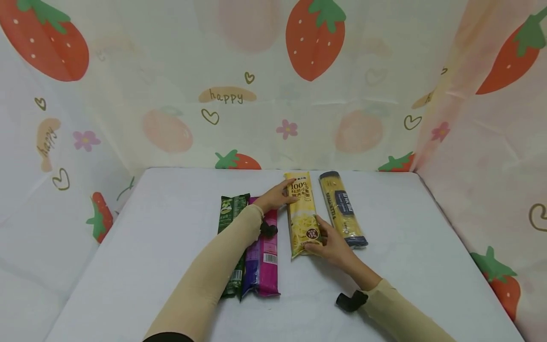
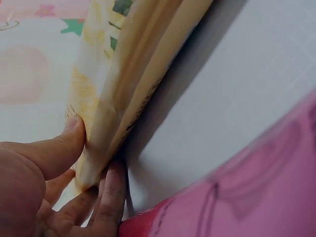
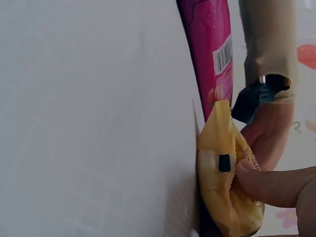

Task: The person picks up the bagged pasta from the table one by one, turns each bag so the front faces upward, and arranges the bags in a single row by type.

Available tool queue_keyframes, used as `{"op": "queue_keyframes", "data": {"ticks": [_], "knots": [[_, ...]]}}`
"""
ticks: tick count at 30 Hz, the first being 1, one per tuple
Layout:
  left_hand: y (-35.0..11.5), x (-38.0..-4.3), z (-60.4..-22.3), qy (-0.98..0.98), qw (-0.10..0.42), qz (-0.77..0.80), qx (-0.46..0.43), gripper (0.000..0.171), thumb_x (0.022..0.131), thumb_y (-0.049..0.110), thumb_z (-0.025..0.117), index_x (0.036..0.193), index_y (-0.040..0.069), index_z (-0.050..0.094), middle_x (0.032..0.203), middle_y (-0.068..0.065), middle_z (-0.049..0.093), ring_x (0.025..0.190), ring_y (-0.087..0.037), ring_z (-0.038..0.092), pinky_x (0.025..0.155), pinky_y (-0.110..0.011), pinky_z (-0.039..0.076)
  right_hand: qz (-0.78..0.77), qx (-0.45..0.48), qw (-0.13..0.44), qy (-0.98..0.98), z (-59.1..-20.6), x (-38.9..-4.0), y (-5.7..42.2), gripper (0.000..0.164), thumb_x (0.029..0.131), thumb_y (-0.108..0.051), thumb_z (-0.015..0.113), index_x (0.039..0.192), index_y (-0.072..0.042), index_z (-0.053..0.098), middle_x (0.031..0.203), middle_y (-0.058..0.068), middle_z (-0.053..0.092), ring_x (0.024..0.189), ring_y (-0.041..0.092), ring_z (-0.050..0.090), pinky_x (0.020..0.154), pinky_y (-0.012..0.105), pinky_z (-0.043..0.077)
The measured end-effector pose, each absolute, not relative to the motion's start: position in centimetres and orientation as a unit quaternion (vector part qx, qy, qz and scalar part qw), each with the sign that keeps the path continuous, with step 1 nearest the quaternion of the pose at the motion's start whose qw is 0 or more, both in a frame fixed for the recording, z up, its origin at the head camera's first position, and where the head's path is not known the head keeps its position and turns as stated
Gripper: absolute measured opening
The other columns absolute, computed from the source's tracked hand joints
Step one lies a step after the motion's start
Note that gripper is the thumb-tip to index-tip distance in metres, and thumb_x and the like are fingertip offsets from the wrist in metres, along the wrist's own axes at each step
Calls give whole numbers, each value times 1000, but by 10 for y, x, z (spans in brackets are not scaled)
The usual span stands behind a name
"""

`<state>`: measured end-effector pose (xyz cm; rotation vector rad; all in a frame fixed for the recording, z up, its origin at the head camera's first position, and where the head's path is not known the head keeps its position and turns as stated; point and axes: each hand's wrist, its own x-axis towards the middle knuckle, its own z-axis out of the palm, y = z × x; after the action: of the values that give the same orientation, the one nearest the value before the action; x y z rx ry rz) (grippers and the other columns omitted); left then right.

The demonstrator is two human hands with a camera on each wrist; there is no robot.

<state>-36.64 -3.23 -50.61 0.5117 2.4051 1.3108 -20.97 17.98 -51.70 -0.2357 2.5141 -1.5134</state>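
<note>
A yellow packet of pasta (image 1: 302,213) lies at mid-table between both hands, its printed face up. My left hand (image 1: 273,197) grips its upper left side; in the left wrist view the thumb presses the front of the packet (image 2: 98,103) while the fingers reach around its lower edge. My right hand (image 1: 335,247) holds the lower right corner. In the right wrist view its thumb (image 3: 266,186) rests on the packet's crimped end, and the other fingers are mostly hidden. Just right of it lies a yellow spaghetti packet (image 1: 343,209) with dark blue ends, untouched.
A magenta and purple packet (image 1: 268,261) and a dark green packet (image 1: 231,211) lie side by side under the left forearm, which partly covers them. The white table (image 1: 149,228) is bordered by strawberry-print cloth walls (image 1: 273,137) at the back and sides.
</note>
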Motion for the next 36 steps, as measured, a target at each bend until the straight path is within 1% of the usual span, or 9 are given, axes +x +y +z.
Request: {"op": "queue_keyframes", "data": {"ticks": [5,11,14,19,21,25,30,33,36], "knots": [[-36,-365,-508,856,169,456,176,75,109,22,67,172,10,26,169,-24,37,153,-38,41,128,-49,31,-491,-82,99,862,-514,-207,177,96,98,-14,82,168,6,20,162,28,44,137,44,57,111,54,50],[-41,-362,-509,852,174,464,169,73,110,22,66,171,9,28,167,-24,40,143,-38,51,122,-47,39,-477,-79,97,870,-514,-205,172,95,98,-13,82,168,5,21,164,28,42,138,43,56,113,55,49],[-45,-359,-506,852,175,463,172,69,110,19,66,169,5,32,165,-26,43,144,-39,53,120,-47,42,-459,-80,85,881,-514,-202,171,94,97,-13,83,167,7,23,162,29,43,138,45,55,115,57,47],[-55,-353,-498,857,173,450,181,59,109,17,63,163,3,43,160,-26,49,146,-39,52,117,-47,47,-419,-81,50,903,-511,-194,168,90,95,-16,84,163,10,32,158,33,44,144,50,47,120,63,39],[-61,-351,-496,856,174,450,186,56,110,17,62,162,4,46,159,-26,52,145,-39,53,116,-47,49,-410,-81,40,908,-508,-191,165,88,96,-18,84,163,9,34,161,31,41,148,49,42,122,63,36],[-75,-349,-491,851,169,453,204,53,111,15,60,161,4,47,157,-24,53,145,-39,53,116,-48,49,-406,-104,18,908,-502,-181,155,85,96,-20,85,162,7,39,164,28,38,152,46,39,123,62,36],[-99,-344,-483,861,148,436,215,52,112,17,59,160,2,48,157,-24,53,145,-42,52,118,-52,46,-405,-151,-11,902,-498,-169,144,81,94,-12,85,160,6,43,163,25,41,152,45,39,121,60,40],[-113,-339,-478,874,135,416,210,52,112,18,60,160,2,48,158,-23,53,145,-43,51,118,-54,46,-410,-174,-2,895,-495,-162,139,81,94,-14,86,162,0,44,164,20,43,152,41,42,120,59,42],[-123,-336,-475,890,123,384,211,52,111,18,60,159,1,49,158,-23,53,145,-43,51,118,-54,46,-412,-197,24,889,-493,-157,133,82,94,-18,86,164,-5,44,166,16,44,152,38,43,122,57,40]]}}
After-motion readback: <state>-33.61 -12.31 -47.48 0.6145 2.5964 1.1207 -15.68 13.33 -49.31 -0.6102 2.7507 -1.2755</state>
